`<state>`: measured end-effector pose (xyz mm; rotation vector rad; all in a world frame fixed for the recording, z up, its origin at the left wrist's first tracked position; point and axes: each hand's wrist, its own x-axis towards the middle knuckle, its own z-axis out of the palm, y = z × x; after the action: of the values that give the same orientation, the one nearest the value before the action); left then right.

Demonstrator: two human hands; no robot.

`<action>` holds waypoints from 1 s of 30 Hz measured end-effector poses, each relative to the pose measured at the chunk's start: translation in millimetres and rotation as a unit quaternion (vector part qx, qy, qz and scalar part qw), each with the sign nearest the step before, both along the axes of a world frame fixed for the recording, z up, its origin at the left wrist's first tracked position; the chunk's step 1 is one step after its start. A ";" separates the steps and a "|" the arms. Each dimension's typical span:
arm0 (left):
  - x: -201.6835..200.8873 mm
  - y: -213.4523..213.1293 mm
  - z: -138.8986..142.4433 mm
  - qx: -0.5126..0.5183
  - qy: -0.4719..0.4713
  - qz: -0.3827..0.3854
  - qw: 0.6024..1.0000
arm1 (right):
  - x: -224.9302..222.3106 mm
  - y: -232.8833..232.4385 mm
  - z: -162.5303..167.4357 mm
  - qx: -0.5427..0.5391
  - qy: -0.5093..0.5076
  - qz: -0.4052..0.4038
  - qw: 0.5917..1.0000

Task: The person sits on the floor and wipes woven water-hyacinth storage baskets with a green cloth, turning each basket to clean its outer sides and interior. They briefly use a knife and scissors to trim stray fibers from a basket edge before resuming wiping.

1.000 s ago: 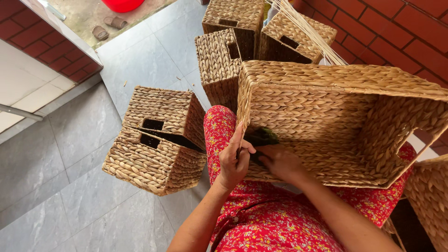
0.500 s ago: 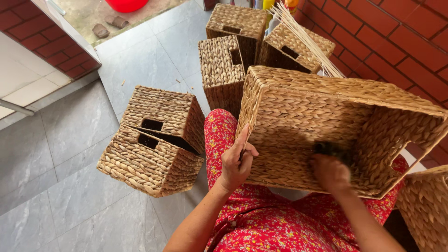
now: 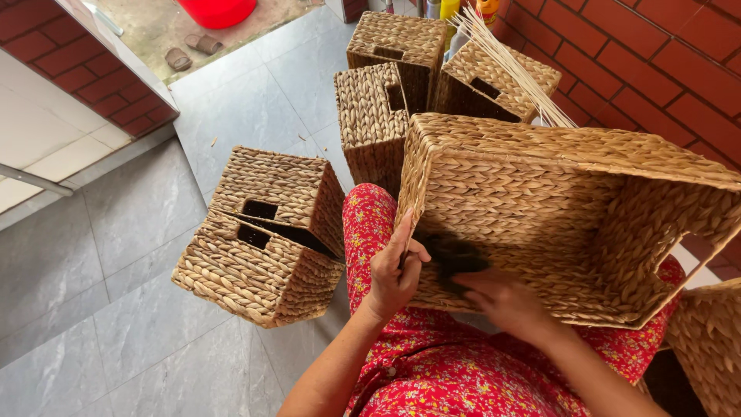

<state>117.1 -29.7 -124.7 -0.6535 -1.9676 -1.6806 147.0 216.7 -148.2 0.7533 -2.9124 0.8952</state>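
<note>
Hands meet at the near rim of the big woven basket [image 3: 540,224] tipped across the person's lap, mouth toward them, long axis left to right: left hand [image 3: 395,276] pinches the rim, right hand [image 3: 502,300] presses a dark brush [image 3: 451,256] inside.

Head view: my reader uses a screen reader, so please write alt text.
A person's left hand grips the rim of a large woven basket on their lap; the right hand holds a dark brush inside it. Smaller woven baskets sit on grey floor tiles.
</note>
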 end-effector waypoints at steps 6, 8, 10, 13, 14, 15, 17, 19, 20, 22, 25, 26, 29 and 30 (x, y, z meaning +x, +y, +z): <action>0.3 1.4 4.3 -0.011 0.008 0.014 1.000 | 6.3 125.8 -7.3 0.242 -0.147 -0.191 0.940; -0.1 1.6 5.7 -0.027 0.032 0.027 0.999 | 3.8 135.4 -13.2 0.283 -0.166 -0.255 0.909; -0.2 1.1 6.5 -0.010 0.014 0.016 1.000 | -0.7 121.3 -22.0 0.352 -0.139 -0.238 0.895; -0.8 1.2 6.3 -0.015 0.010 0.021 1.000 | -9.2 65.5 -31.3 0.333 -0.033 -0.214 0.918; -0.5 1.1 5.8 -0.022 0.011 0.027 0.999 | -10.4 44.6 -30.1 0.274 -0.022 -0.193 0.942; -0.2 1.2 5.1 -0.020 0.005 0.025 0.999 | -12.8 21.9 -27.9 0.214 -0.012 -0.172 0.962; -0.6 1.2 3.6 -0.015 -0.003 0.020 1.000 | -32.2 -23.2 -19.2 0.020 -0.181 -0.120 0.976; -0.9 0.6 2.1 -0.004 -0.004 0.007 1.000 | -48.6 -66.9 -11.1 -0.090 -0.133 0.070 0.984; -1.0 0.0 1.5 0.002 -0.005 0.002 1.000 | -53.6 -71.8 -5.5 -0.102 -0.162 0.067 0.979; -0.9 -0.8 0.7 0.006 -0.006 -0.006 1.000 | -64.3 -75.9 -0.1 -0.122 -0.219 0.064 0.966; -0.5 -1.3 0.3 0.006 -0.016 -0.013 1.000 | -65.8 -53.1 -5.3 -0.014 -0.200 0.023 0.979; -0.8 -1.3 0.3 0.007 -0.020 -0.011 1.000 | -65.8 -40.7 -9.3 0.000 -0.161 0.017 0.987; -0.3 -1.7 0.2 0.016 -0.028 -0.027 0.999 | -55.1 6.4 -24.3 0.054 -0.083 -0.027 0.995; -0.7 -1.6 0.4 0.014 -0.025 -0.024 0.999 | -53.8 25.2 -27.9 0.083 -0.077 -0.061 0.992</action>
<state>116.4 -31.4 -124.3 -0.6588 -1.9734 -1.7667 93.2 241.9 -176.2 0.5267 -3.1581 0.7396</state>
